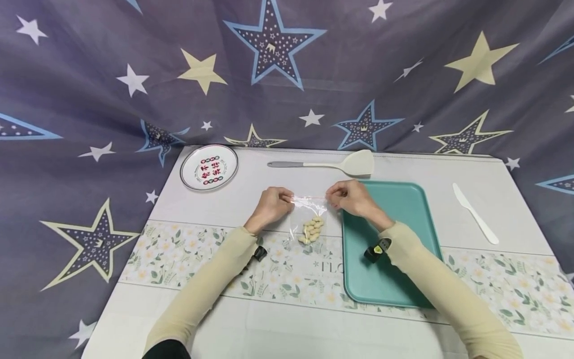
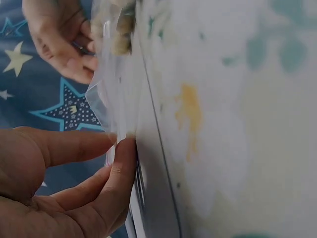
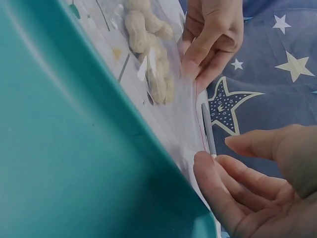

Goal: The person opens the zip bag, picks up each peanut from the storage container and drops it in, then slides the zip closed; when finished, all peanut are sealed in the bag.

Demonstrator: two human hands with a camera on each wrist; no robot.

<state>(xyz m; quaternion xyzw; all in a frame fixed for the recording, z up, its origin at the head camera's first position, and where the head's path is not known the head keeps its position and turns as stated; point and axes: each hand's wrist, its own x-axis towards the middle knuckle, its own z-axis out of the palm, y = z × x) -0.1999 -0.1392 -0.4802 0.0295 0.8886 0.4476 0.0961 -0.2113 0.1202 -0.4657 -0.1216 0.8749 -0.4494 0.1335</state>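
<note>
A clear zip bag (image 1: pixel 294 227) with a red line along its top edge lies on the table, several unshelled peanuts (image 1: pixel 311 230) inside it. At the bag's top left corner, my left hand (image 1: pixel 272 205) pinches the edge between thumb and fingers, as the left wrist view shows. My right hand (image 1: pixel 353 197) is at the opposite top corner, over the edge of a teal tray (image 1: pixel 394 294). In the right wrist view its fingertips (image 3: pixel 204 161) are right at the bag's edge, while the thumb (image 3: pixel 242 144) stands apart from them.
A round white plate (image 1: pixel 190 169) with red characters stands at the back left. Along the back lies a spatula (image 1: pixel 358 163) with a grey handle. To the tray's right is a white plastic knife (image 1: pixel 476 214). A star-patterned curtain (image 1: pixel 251 109) hangs behind the table.
</note>
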